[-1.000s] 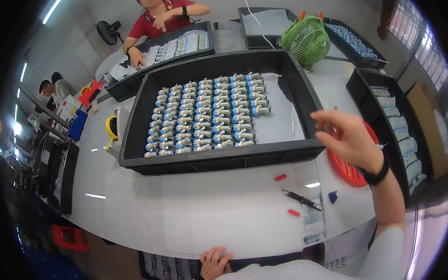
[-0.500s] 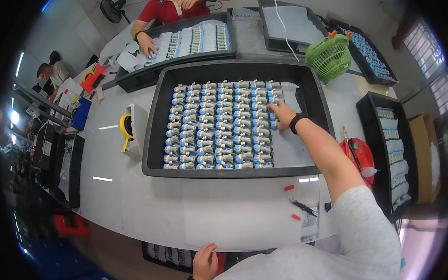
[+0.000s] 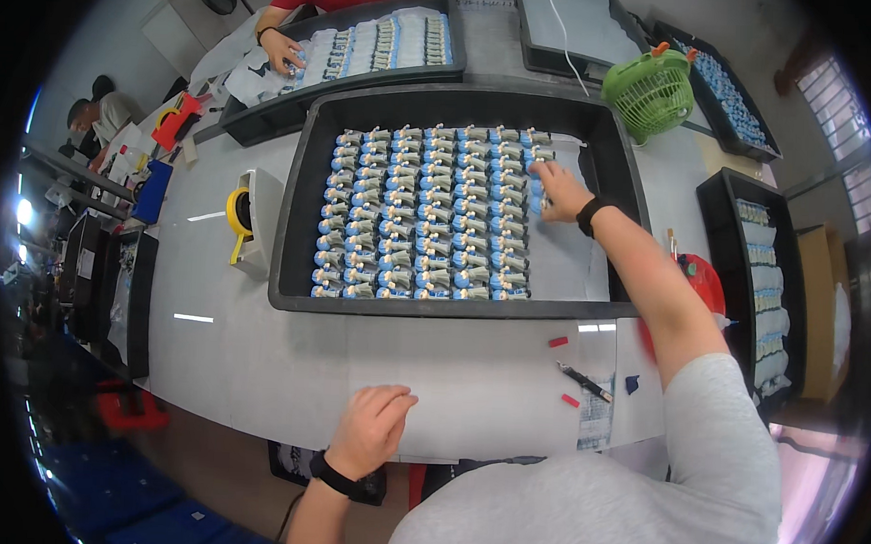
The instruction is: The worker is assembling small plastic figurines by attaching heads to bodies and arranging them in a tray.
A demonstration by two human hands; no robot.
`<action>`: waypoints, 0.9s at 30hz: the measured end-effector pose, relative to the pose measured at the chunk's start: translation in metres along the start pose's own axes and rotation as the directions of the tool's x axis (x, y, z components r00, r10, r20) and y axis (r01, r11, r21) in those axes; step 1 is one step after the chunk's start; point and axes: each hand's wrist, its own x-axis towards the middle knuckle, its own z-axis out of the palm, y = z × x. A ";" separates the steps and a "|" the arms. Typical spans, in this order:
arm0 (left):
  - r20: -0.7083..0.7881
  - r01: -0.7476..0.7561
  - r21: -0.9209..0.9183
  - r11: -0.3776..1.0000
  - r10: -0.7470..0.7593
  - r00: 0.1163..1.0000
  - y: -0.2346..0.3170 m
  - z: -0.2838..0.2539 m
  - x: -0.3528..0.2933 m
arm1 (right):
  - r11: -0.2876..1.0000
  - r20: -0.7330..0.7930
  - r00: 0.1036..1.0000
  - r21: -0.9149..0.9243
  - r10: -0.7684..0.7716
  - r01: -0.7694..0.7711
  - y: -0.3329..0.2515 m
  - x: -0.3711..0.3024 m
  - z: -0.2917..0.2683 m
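A large black tray holds many small figurines with blue heads and pale grey-green bodies, lying in columns. My right hand reaches into its right side, fingers bent around a blue figurine at the lower end of the short rightmost column. The fingers partly hide that figurine. White lining shows below the hand. My left hand hovers over the table's near edge, its fingers loosely bent, with nothing visible in them. Each wrist wears a black band.
On the white table are a tape dispenser, a black pen-like tool, red caps and a green basket-like fan. More trays stand right and behind. Across the table, a person's hand touches another figurine tray.
My left hand has risen from the table's edge and moved up and left. My right hand stays by the rightmost column. The whole view has shifted slightly.
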 end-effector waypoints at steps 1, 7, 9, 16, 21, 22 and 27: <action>-0.009 -0.034 0.038 0.999 0.034 0.999 -0.001 -0.010 0.015 | 0.998 -0.089 0.995 0.045 -0.045 0.049 -0.006 -0.008 -0.015; 0.113 -0.188 0.034 0.982 0.183 0.977 -0.002 -0.033 0.144 | 0.892 -0.274 0.917 0.271 -0.289 0.362 -0.106 -0.126 -0.117; 0.282 -0.211 0.098 0.973 0.176 0.943 -0.020 -0.017 0.175 | 0.874 -0.146 0.924 0.300 -0.354 0.383 -0.141 -0.162 -0.098; 0.692 -0.400 0.376 0.836 0.034 0.721 -0.022 0.106 0.251 | 0.977 0.055 0.994 0.195 -0.094 0.082 -0.181 -0.233 0.069; 0.742 -0.425 0.484 0.765 -0.101 0.662 -0.018 0.132 0.254 | 0.993 -0.014 0.996 0.076 0.087 -0.085 -0.182 -0.227 0.089; 0.741 -0.420 0.485 0.767 -0.105 0.664 -0.023 0.134 0.254 | 0.997 -0.067 0.997 0.059 0.045 -0.041 -0.181 -0.227 0.070; 0.711 -0.320 0.522 0.791 -0.196 0.676 -0.033 0.137 0.254 | 0.802 0.201 0.960 0.531 0.194 -0.273 -0.149 -0.197 -0.061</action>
